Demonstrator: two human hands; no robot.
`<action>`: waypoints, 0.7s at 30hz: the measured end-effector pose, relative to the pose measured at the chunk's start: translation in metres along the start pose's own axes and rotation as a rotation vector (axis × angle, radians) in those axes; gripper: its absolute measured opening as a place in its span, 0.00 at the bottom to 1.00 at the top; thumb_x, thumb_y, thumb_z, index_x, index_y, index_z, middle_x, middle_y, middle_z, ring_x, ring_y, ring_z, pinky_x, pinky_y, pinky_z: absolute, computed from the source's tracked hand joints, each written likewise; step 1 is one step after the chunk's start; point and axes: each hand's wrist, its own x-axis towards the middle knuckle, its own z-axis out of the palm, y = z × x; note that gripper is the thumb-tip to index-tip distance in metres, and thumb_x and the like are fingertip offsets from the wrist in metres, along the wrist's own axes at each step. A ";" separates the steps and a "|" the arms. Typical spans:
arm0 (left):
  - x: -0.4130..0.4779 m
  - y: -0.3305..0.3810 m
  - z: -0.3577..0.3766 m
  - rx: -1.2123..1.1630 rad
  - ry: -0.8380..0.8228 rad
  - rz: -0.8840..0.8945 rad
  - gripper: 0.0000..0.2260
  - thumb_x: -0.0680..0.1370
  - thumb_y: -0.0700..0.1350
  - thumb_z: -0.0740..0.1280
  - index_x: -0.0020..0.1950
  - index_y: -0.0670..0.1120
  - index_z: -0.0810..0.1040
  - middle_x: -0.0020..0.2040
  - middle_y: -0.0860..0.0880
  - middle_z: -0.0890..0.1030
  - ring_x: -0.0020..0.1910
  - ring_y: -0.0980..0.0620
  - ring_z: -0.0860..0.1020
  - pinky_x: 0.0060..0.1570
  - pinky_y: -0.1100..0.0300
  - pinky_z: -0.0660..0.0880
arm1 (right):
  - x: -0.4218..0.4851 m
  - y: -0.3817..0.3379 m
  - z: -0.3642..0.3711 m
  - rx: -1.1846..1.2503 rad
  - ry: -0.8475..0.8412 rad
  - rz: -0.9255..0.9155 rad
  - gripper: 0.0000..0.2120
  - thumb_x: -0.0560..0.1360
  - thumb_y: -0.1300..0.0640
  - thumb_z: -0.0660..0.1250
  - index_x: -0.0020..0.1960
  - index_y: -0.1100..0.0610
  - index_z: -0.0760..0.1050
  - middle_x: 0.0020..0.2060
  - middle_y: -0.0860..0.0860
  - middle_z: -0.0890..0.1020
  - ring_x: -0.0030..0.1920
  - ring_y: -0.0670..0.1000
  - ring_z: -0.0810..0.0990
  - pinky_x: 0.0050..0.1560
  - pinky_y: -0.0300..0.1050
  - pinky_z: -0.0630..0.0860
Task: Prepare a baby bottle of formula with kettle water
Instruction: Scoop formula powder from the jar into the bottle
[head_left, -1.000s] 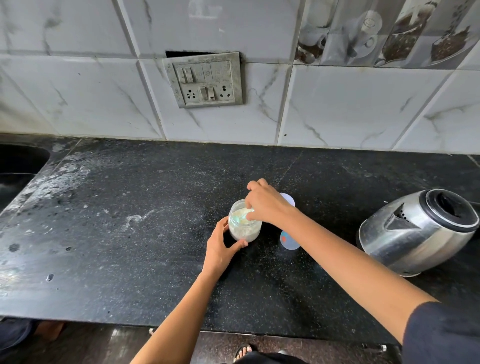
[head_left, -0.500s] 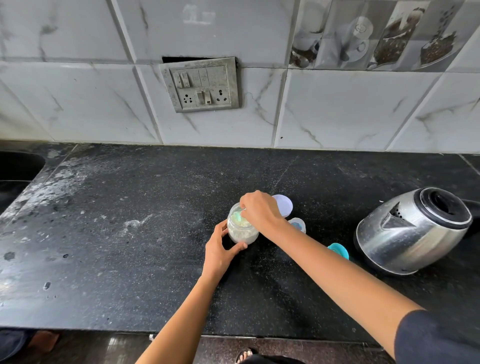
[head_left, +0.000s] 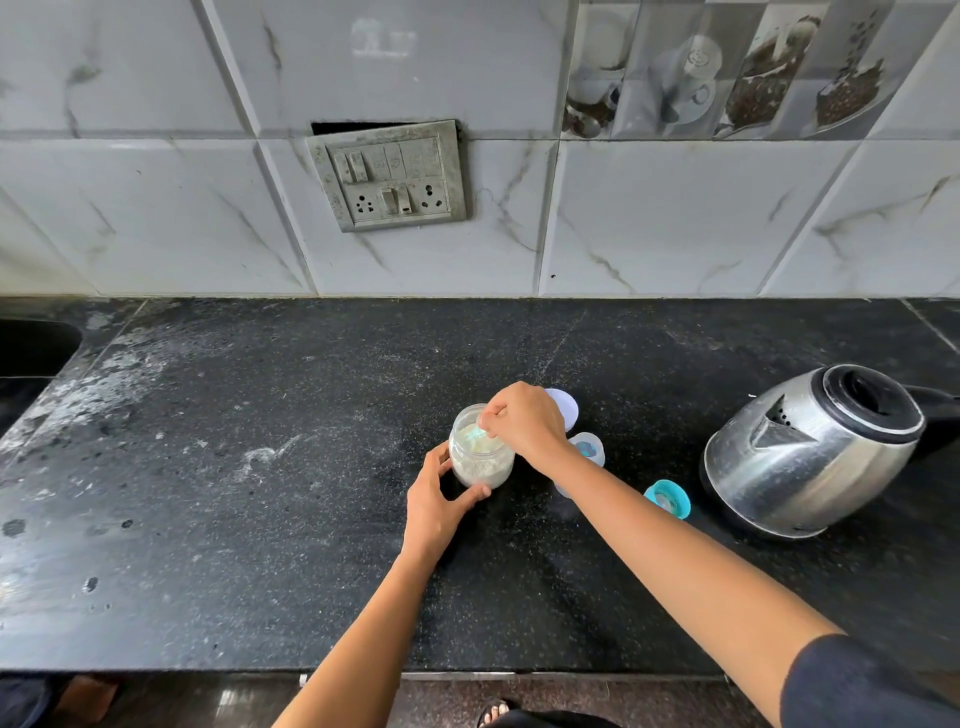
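A clear jar of white formula powder (head_left: 480, 462) stands open on the black counter (head_left: 260, 519). My left hand (head_left: 434, 501) grips its base from the near side. My right hand (head_left: 522, 423) hovers over the jar mouth and pinches a pale green scoop (head_left: 475, 432) dipped into the powder. Behind my right wrist stands the clear baby bottle (head_left: 589, 449), partly hidden by my arm. Its teal nipple ring (head_left: 667, 499) lies on the counter to the right. The steel kettle (head_left: 810, 452) stands at the far right, lid shut.
A white jar lid (head_left: 563, 408) lies behind my right hand. A sink edge (head_left: 36, 348) sits at the far left. White powder smears mark the counter's left part. A switch and socket plate (head_left: 389, 176) hangs on the tiled wall.
The view has shifted down, so the bottle and teal ring came out from behind my right arm. My right hand has moved a little over the jar mouth with the scoop.
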 end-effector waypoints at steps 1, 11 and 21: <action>0.000 0.001 0.000 0.001 -0.002 -0.004 0.32 0.66 0.50 0.78 0.65 0.55 0.67 0.56 0.63 0.75 0.54 0.75 0.69 0.50 0.81 0.63 | -0.001 0.003 -0.002 0.024 0.016 0.007 0.08 0.71 0.59 0.68 0.37 0.61 0.82 0.33 0.54 0.84 0.37 0.53 0.83 0.36 0.50 0.79; -0.001 0.008 -0.002 -0.005 -0.028 -0.013 0.33 0.66 0.47 0.78 0.66 0.54 0.66 0.56 0.63 0.74 0.56 0.68 0.71 0.49 0.82 0.63 | -0.005 -0.011 -0.001 -0.039 0.004 -0.050 0.17 0.72 0.60 0.66 0.26 0.54 0.66 0.28 0.52 0.77 0.31 0.53 0.75 0.27 0.42 0.63; -0.005 0.017 -0.004 -0.017 -0.023 -0.024 0.33 0.67 0.43 0.77 0.68 0.49 0.67 0.59 0.55 0.74 0.60 0.60 0.70 0.41 0.82 0.66 | -0.001 -0.005 -0.004 0.098 -0.067 -0.030 0.08 0.69 0.62 0.67 0.33 0.63 0.81 0.31 0.54 0.84 0.35 0.51 0.81 0.40 0.50 0.80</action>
